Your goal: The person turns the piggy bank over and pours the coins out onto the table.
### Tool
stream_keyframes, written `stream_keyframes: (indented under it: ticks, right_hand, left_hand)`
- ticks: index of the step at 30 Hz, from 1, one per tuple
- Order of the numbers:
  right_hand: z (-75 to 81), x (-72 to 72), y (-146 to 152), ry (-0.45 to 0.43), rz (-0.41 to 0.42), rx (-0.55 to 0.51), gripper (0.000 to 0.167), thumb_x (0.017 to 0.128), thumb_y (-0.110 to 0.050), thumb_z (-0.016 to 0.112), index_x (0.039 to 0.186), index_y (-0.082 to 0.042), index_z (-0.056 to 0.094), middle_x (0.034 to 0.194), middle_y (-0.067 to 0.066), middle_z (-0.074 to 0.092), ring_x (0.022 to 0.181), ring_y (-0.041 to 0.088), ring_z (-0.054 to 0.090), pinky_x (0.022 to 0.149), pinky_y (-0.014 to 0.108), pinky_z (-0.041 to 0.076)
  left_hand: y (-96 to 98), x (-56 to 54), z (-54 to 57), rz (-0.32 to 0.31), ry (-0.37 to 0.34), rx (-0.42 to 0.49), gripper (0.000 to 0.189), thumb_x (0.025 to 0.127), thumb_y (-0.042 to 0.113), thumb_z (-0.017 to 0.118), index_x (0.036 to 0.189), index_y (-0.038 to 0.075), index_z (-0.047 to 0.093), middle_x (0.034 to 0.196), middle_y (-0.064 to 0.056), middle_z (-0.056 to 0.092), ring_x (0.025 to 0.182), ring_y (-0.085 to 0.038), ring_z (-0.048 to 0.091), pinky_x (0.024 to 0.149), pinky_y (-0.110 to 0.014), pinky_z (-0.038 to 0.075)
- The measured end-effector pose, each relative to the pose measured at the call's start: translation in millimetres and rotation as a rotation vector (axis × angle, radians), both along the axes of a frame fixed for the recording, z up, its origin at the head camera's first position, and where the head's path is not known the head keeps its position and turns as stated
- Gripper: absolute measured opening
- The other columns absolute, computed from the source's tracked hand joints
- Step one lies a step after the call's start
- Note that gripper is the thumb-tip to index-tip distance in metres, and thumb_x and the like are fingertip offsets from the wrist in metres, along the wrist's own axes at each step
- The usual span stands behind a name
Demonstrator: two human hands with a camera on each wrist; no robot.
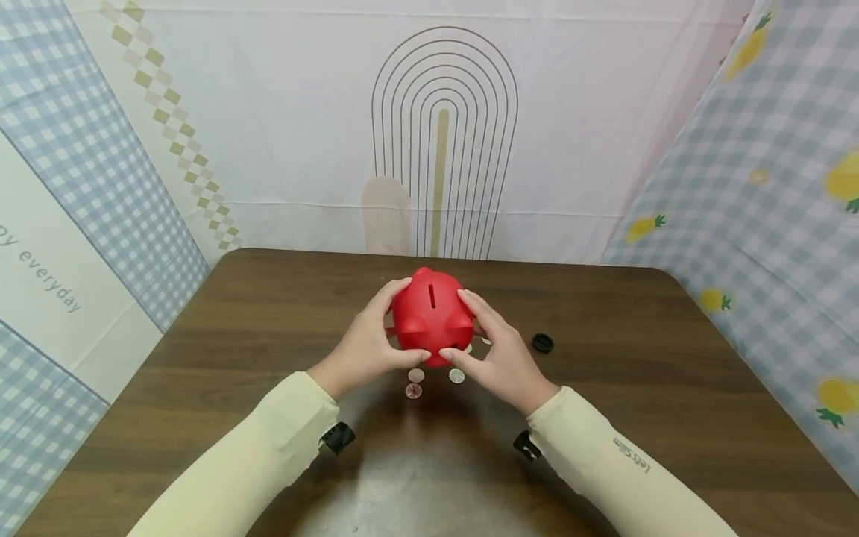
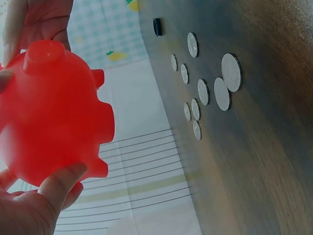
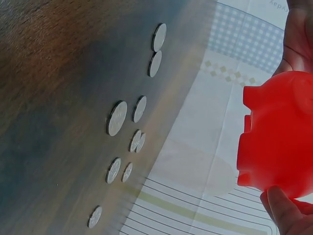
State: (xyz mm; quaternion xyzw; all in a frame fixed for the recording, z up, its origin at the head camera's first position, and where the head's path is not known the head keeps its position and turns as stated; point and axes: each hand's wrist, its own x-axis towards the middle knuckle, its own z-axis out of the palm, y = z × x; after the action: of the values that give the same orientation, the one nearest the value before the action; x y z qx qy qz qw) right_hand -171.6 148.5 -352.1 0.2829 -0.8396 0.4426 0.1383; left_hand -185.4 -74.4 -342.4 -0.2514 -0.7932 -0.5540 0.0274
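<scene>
Both hands hold a red piggy bank (image 1: 432, 313) up off the table, coin slot on top. My left hand (image 1: 369, 335) grips its left side, with the thumb on the near face. From the right, my right hand (image 1: 499, 354) grips it the same way, the two thumbtips close together. The wrist views show the piggy bank's stubby legs (image 2: 106, 122) clear of the tabletop. Below it, several silver coins (image 3: 117, 118) lie flat and loosely scattered, some touching or overlapping. In the head view the piggy bank and hands hide part of them.
A round black cap (image 1: 542, 343) lies on the dark wooden table (image 1: 268, 321), right of the right hand. Patterned cloth (image 1: 302, 112) hangs behind the table and along both sides. Black straps (image 1: 338, 438) sit at both wrists under pale sleeves.
</scene>
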Motion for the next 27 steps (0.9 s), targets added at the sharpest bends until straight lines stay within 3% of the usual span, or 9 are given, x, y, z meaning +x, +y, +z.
stream_keyframes:
  ticks: [14, 27]
  right_hand:
    - [-5.0, -4.6, -8, -0.091, 0.004, -0.032, 0.075, 0.082, -0.015, 0.077, 0.147, -0.013, 0.039, 0.144, 0.007, 0.045, 0.119, 0.026, 0.055, 0.092, 0.042, 0.052]
    - [-10.5, -16.1, 2, -0.135, -0.011, -0.08, 0.074, 0.083, -0.017, 0.076, 0.147, -0.013, 0.039, 0.136, 0.011, 0.053, 0.108, 0.031, 0.06, 0.086, 0.045, 0.054]
  left_hand:
    - [-7.4, -5.1, -0.5, -0.002, -0.043, -0.041, 0.092, 0.07, 0.01, 0.083, 0.146, 0.014, 0.033, 0.138, -0.005, 0.045, 0.12, -0.029, 0.05, 0.084, -0.04, 0.056]
    - [5.3, -19.3, -4.1, 0.023, -0.072, -0.096, 0.09, 0.073, 0.013, 0.082, 0.148, 0.017, 0.033, 0.136, -0.004, 0.048, 0.115, -0.026, 0.052, 0.081, -0.037, 0.057]
